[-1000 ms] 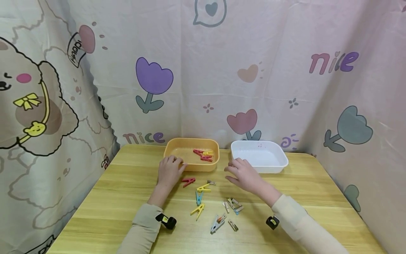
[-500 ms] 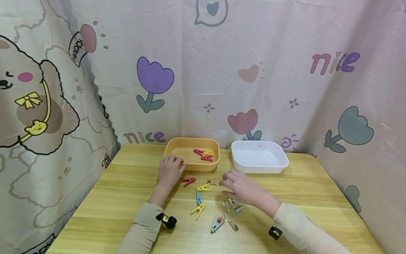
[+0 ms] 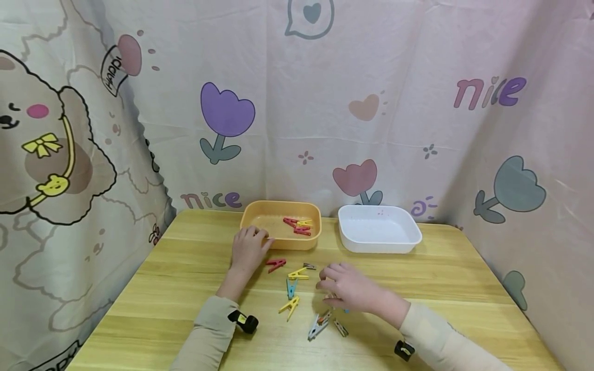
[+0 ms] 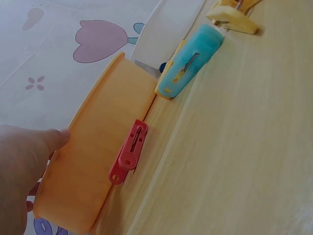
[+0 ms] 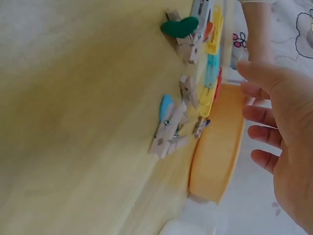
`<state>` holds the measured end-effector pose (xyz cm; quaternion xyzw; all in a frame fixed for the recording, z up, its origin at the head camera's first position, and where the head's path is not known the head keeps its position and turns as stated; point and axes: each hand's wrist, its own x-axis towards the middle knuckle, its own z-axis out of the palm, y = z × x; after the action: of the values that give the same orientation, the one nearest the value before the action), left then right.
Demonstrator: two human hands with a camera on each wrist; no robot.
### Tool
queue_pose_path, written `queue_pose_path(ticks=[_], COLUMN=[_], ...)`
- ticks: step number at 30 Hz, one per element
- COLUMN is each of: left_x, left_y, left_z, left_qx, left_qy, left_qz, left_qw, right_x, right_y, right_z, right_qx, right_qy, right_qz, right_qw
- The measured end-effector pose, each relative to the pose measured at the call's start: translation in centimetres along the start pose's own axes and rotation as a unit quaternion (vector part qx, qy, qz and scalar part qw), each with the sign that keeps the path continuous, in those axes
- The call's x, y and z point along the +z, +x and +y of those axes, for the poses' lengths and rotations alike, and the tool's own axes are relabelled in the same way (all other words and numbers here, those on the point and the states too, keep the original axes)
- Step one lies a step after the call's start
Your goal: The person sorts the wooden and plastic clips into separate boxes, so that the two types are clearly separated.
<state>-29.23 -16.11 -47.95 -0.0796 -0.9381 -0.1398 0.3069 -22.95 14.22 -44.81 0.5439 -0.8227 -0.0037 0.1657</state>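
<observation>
Left grip [image 3: 249, 252] first: it's firmly round the near left corner of the tub [image 3: 294, 243], thumb at the rim, fingers bent about the end. The tub sits at the counter's [image 3: 199, 278] back edge, left of the middle, with a few red pegs [image 3: 302, 232] and a yellow peg [image 3: 304, 223] lying towards its right end.

Over to my right grip [image 3: 355, 291]: half spread, fingers loosely bent, nothing in it. It's above the wooden clips [image 5: 168, 129] near the counter's middle. My own hand covers most of them from the head view, but the right wrist view has them bunched together, a blue piece [image 5: 166, 105] showing among them, my fingertips apart from them.

Between the two grips, a straggling line: red clip [image 4: 133, 147] just in front of the tub, next a yellow clip [image 3: 298, 276] with a tiny clip [image 3: 309, 266] beside it, then a blue clip [image 4: 190, 61], and another yellow one nearer the front edge. Closer to that edge lie a grey clip [image 3: 317, 330] and a green-heart clip [image 5: 180, 28].

White tray [image 3: 382, 247] at the back edge, right of the tub, a gap between. Printed cloth [image 3: 297, 103] hangs behind.
</observation>
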Motion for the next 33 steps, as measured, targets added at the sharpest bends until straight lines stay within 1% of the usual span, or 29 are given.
queue_pose_path(ticks=[8,13,16,20,25,27,28,30,33], left_x=[0.0,0.0,-0.1,-0.2,0.0,0.1,0.1,0.0,-0.1], left_y=[0.0,0.0,-0.1,-0.1,-0.1,-0.1,-0.1,-0.1,-0.1], left_z=[-0.1,-0.1,0.0,0.1,0.0,0.0,0.0,0.1,0.2], left_qx=[0.005,0.005,0.011,0.021,0.032,0.034,0.034,0.028,0.015], left_qy=[0.001,0.004,0.006,0.003,0.003,0.002,0.001,-0.001,-0.001], left_qz=[0.006,0.006,0.015,0.035,0.057,0.060,0.060,0.051,0.030], left_qw=[1.0000,1.0000,0.9998,0.9991,0.9979,0.9976,0.9976,0.9983,0.9994], right_x=[0.7,1.2,1.4,1.7,2.0,2.1,2.2,2.2,2.3], right_y=[-0.5,-0.7,-0.7,-0.8,-0.9,-0.9,-0.9,-0.9,-0.8], right_z=[-0.9,-1.3,-1.4,-1.6,-1.7,-1.7,-1.7,-1.7,-1.7], right_qx=[-0.026,-0.030,-0.038,-0.049,-0.053,-0.053,-0.053,-0.051,-0.050], right_qy=[0.023,0.028,0.024,0.018,0.015,0.016,0.018,0.024,0.034], right_qz=[-0.027,-0.048,-0.053,-0.047,-0.042,-0.045,-0.046,-0.047,-0.045], right_qw=[0.9990,0.9980,0.9975,0.9975,0.9976,0.9974,0.9974,0.9973,0.9971])
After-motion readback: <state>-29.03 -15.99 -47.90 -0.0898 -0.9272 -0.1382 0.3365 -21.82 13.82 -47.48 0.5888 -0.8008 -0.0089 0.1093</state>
